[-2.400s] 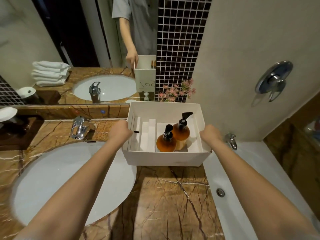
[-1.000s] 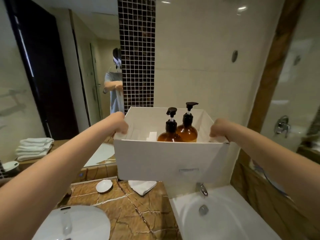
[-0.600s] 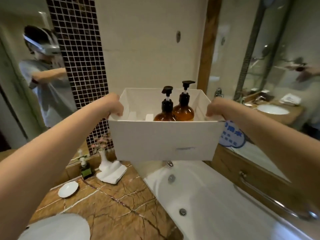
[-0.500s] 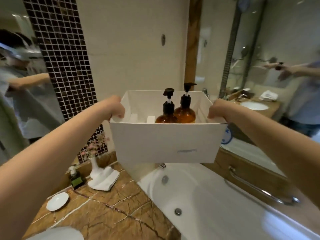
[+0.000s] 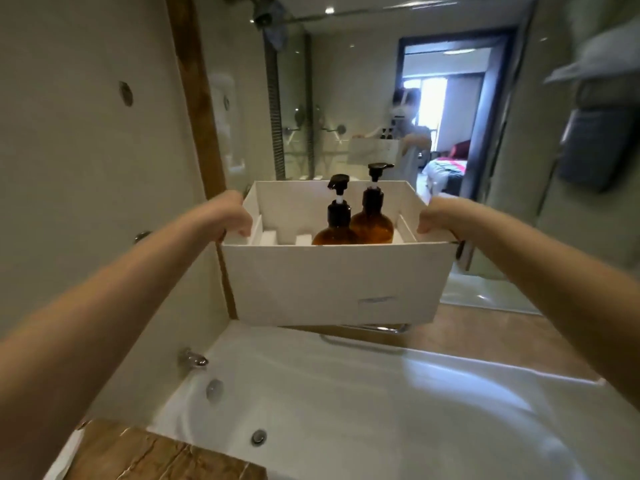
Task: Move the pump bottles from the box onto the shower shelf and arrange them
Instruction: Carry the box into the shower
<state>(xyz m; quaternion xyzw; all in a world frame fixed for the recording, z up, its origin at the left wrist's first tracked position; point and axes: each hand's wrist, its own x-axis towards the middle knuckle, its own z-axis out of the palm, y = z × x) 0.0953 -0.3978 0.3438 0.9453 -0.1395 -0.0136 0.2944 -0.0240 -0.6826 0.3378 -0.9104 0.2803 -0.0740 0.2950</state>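
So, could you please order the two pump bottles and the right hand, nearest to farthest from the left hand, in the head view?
1. Left pump bottle, mid-box.
2. Right pump bottle, just beyond it.
3. Right hand, on the box, right side.

Materials and finishes

The box (image 5: 332,285) is smooth, matt white cardboard. The pump bottles (image 5: 372,228) are glossy amber and translucent, glass or plastic cannot be told, with black plastic pump heads. The bathtub (image 5: 346,393) is smooth, glossy white. The spout (image 5: 194,359) and the drain (image 5: 259,437) are polished metal. The desk (image 5: 156,455) is brown veined stone with a polished surface. The wall trim (image 5: 194,98) is brown with a wood look.
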